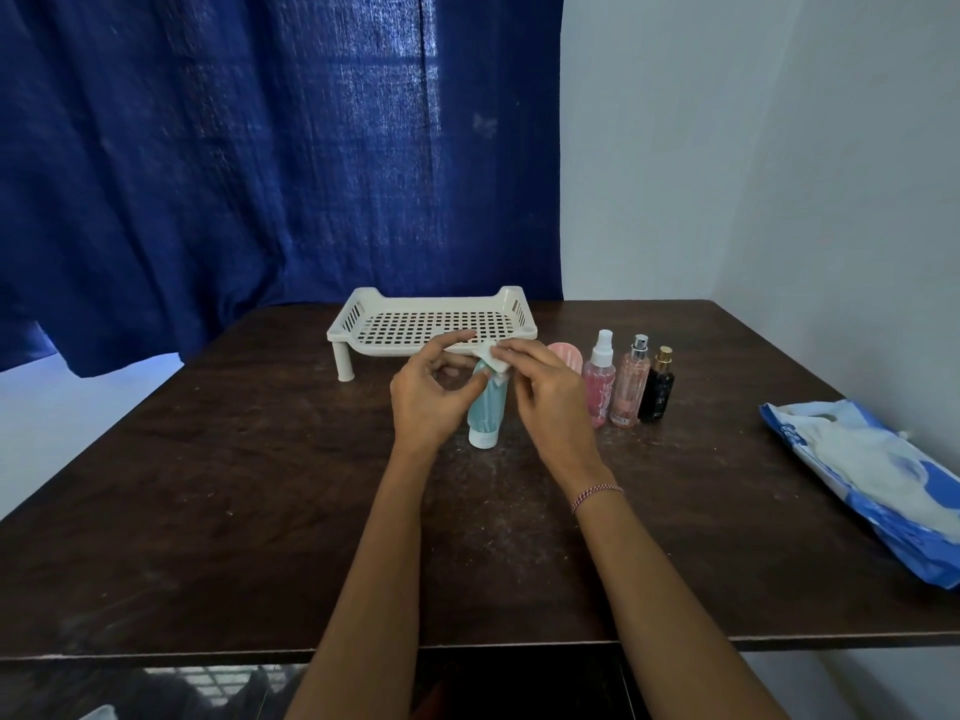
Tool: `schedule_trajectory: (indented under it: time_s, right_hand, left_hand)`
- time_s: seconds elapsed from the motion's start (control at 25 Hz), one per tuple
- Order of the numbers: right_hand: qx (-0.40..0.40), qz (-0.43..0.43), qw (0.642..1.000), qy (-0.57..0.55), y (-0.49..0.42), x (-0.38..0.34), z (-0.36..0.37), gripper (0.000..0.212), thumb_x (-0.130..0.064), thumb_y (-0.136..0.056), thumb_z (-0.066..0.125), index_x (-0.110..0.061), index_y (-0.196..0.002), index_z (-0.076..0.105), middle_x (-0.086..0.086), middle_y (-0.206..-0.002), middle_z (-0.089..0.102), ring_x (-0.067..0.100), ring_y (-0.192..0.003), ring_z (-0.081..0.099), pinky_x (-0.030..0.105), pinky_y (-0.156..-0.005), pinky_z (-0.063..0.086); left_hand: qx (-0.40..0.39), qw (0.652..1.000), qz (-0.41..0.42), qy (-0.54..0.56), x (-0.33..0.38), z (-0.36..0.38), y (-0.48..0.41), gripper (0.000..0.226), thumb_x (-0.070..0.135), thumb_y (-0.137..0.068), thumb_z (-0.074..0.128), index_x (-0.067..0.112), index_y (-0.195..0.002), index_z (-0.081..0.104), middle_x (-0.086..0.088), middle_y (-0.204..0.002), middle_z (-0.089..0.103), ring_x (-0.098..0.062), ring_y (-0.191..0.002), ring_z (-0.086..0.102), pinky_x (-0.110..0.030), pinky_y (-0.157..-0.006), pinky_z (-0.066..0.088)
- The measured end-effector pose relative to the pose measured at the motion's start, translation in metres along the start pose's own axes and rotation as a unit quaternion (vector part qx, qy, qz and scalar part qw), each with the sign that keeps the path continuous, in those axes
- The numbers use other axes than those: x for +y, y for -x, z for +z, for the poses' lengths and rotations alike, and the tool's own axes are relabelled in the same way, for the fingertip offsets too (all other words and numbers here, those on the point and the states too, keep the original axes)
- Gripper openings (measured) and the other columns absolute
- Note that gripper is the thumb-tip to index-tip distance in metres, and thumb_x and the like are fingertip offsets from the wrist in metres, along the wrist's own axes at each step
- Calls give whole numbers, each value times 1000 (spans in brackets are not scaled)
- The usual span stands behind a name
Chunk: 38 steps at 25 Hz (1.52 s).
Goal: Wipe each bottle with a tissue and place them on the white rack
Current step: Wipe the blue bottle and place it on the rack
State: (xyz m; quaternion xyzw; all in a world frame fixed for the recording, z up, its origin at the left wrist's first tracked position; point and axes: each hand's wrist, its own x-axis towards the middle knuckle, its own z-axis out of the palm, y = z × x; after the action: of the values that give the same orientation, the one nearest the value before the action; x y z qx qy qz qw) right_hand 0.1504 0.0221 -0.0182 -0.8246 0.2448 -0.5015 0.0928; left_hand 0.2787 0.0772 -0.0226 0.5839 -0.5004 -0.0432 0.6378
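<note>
A teal tube (487,412) with a white cap stands cap-down on the dark table, between my two hands. My left hand (431,394) pinches its top edge. My right hand (545,389) presses a folded white tissue (492,360) against the tube's top. Behind them stands the white perforated rack (363,319) on short legs, with nothing on it. To the right stand a pink spray bottle (599,379), a peach perfume bottle (630,381) and a small black bottle (658,386). A pink tube (563,353) is partly hidden behind my right hand.
A blue and white tissue pack (872,475) lies at the table's right edge. A blue curtain (260,148) hangs behind the table, and a white wall stands to the right. The wooden table (208,485) has pale dusty marks.
</note>
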Motion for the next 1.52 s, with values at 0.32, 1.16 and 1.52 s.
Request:
schedule_trajectory:
  time_s: [0.32,1.16,1.52]
  right_hand:
    - [-17,16,998,-64,0,3,2,32,-6,-88,58,-10,-120,61,5,-123,60,10,-116,50,26,-100,44]
    - [-8,1,1000,-21,6,-1,-3,26,-4,-86,61,-3,-111,65,10,-110,62,19,-108,55,31,-96,47]
    - [4,5,1000,-20,13,-4,-9,27,0,-84,63,-2,-110,66,12,-109,63,22,-105,57,34,-92,50]
  left_hand:
    - [-62,974,-143,165,2,-5,-2,26,13,-86,67,9,-111,69,-3,-105,71,-13,-102,65,-21,-84,51]
    - [-144,966,-112,182,-1,2,-1,32,13,-93,56,15,-125,60,6,-124,63,-1,-117,56,-16,-91,47]
    - [-153,965,-89,195,-2,4,0,32,5,-93,54,13,-123,61,5,-125,63,-3,-121,53,-21,-101,44]
